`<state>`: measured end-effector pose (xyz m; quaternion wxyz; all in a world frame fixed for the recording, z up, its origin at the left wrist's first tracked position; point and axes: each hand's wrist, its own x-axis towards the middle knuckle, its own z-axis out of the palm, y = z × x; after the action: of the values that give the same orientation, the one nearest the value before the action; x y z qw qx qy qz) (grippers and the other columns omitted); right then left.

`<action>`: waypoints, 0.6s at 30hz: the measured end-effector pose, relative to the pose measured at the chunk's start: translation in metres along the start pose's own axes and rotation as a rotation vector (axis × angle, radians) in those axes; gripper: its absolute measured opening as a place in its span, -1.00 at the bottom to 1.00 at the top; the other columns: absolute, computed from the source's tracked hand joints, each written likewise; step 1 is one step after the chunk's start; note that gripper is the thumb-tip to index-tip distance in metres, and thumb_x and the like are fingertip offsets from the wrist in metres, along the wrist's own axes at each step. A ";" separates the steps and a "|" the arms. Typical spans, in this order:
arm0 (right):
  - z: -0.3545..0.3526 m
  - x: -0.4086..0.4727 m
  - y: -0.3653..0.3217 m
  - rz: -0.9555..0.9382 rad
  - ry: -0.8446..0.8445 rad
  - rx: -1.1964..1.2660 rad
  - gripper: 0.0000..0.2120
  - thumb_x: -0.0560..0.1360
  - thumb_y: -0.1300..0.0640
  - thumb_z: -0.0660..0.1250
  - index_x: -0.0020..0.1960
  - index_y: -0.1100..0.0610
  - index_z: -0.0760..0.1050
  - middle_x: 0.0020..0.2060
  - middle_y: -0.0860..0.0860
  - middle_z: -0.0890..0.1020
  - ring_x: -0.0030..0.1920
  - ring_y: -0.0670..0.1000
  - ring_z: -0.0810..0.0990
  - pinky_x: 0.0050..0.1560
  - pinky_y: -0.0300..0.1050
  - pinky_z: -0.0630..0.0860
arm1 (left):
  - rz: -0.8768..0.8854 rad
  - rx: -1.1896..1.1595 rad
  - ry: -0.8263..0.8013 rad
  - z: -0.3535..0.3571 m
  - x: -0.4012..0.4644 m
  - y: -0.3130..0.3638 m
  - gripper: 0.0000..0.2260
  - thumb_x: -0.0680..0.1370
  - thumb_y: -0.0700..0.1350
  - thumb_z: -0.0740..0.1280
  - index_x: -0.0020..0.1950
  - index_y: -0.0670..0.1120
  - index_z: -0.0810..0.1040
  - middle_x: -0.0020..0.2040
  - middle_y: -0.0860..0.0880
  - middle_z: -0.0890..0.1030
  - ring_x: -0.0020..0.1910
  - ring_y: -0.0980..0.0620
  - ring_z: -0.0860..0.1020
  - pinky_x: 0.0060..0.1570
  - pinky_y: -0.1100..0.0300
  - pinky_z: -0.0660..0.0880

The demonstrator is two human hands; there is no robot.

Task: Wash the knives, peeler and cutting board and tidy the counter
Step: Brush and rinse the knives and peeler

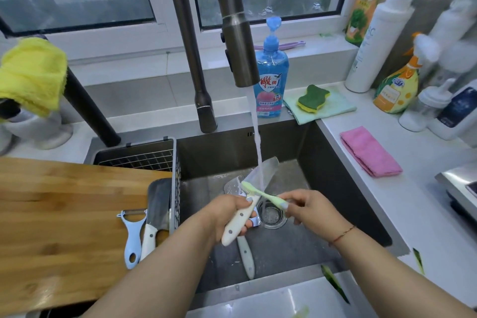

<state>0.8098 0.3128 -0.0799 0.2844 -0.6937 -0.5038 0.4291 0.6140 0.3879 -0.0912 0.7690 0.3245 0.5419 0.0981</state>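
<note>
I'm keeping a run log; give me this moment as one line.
step: scrubbing knife under running tap | left hand: grips knife handle | right hand: holds toothbrush | peeler: on cutting board

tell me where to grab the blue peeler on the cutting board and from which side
Grip the peeler by its long blue handle, around the middle, coming from above on its left side. The blade head lies at the far end, and a knife lies close along its right, so the left side over the cutting board looks freer for fingers.
</note>
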 end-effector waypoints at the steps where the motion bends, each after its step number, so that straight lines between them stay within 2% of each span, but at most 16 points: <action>1: 0.000 0.003 0.002 -0.005 0.025 -0.028 -0.81 0.47 0.18 0.38 -0.08 -0.12 0.63 -0.25 0.12 0.67 -0.29 0.02 0.56 -0.23 -0.05 0.54 | -0.010 -0.010 -0.018 0.001 -0.001 0.000 -0.89 0.61 -0.19 0.18 0.03 -0.18 0.48 -0.27 -0.13 0.55 -0.51 0.01 0.47 -0.56 0.30 0.37; 3: -0.003 0.013 0.006 0.014 0.106 -0.119 -0.84 0.47 0.13 0.38 0.00 -0.06 0.65 -0.30 -0.03 0.65 -0.28 -0.02 0.59 -0.18 -0.08 0.55 | -0.028 -0.044 -0.075 0.001 -0.003 0.000 -0.85 0.61 -0.18 0.17 0.10 -0.22 0.45 -0.26 -0.14 0.54 -0.53 0.02 0.45 -0.59 0.32 0.35; 6: -0.017 0.023 0.009 0.060 0.216 -0.219 -0.82 0.50 0.09 0.36 0.07 0.02 0.65 -0.33 -0.18 0.55 -0.38 -0.20 0.47 -0.32 -0.31 0.40 | -0.037 -0.072 -0.129 0.000 -0.001 -0.001 -0.82 0.61 -0.19 0.16 0.16 -0.23 0.42 -0.27 -0.14 0.52 -0.55 0.03 0.43 -0.61 0.33 0.34; 9: -0.021 0.016 0.001 0.071 0.190 -0.247 -0.89 0.49 0.06 0.37 -0.03 -0.02 0.65 -0.39 -0.15 0.57 -0.42 -0.16 0.48 -0.35 -0.26 0.43 | -0.040 -0.073 -0.132 -0.002 0.000 -0.001 -0.81 0.61 -0.18 0.15 0.16 -0.25 0.41 -0.27 -0.13 0.52 -0.56 0.04 0.43 -0.60 0.34 0.34; 11: -0.013 0.006 -0.006 0.071 0.091 -0.147 -0.93 0.47 0.09 0.39 -0.13 -0.03 0.65 -0.43 -0.08 0.60 -0.50 -0.13 0.47 -0.38 -0.24 0.44 | -0.042 -0.070 -0.129 -0.003 0.001 -0.002 -0.81 0.61 -0.18 0.14 0.15 -0.25 0.41 -0.28 -0.13 0.52 -0.57 0.04 0.43 -0.60 0.35 0.33; 13: -0.006 0.000 -0.010 0.047 0.027 -0.110 -0.93 0.46 0.10 0.40 -0.15 -0.01 0.66 -0.46 -0.07 0.59 -0.53 -0.16 0.44 -0.41 -0.25 0.43 | -0.047 -0.061 -0.133 -0.003 0.002 -0.001 -0.81 0.61 -0.19 0.14 0.16 -0.25 0.42 -0.29 -0.12 0.52 -0.57 0.04 0.43 -0.60 0.35 0.33; 16: -0.012 0.009 -0.007 0.016 0.117 -0.263 -0.89 0.48 0.07 0.37 -0.05 -0.03 0.66 -0.41 -0.11 0.60 -0.45 -0.17 0.48 -0.34 -0.25 0.45 | -0.045 -0.067 -0.157 -0.001 0.000 0.000 -0.81 0.60 -0.19 0.14 0.15 -0.25 0.40 -0.28 -0.12 0.51 -0.58 0.04 0.42 -0.61 0.35 0.33; 18: -0.025 0.020 -0.002 0.072 0.220 -0.288 -0.86 0.48 0.08 0.35 -0.01 -0.02 0.66 -0.35 -0.08 0.63 -0.39 -0.07 0.55 -0.29 -0.18 0.49 | -0.028 -0.071 -0.172 0.000 -0.002 -0.001 -0.82 0.60 -0.20 0.14 0.14 -0.24 0.42 -0.27 -0.13 0.50 -0.58 0.04 0.42 -0.62 0.35 0.32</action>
<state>0.8338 0.3334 -0.0728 0.2199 -0.7875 -0.5006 0.2843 0.6127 0.3863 -0.0901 0.8249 0.2968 0.4747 0.0782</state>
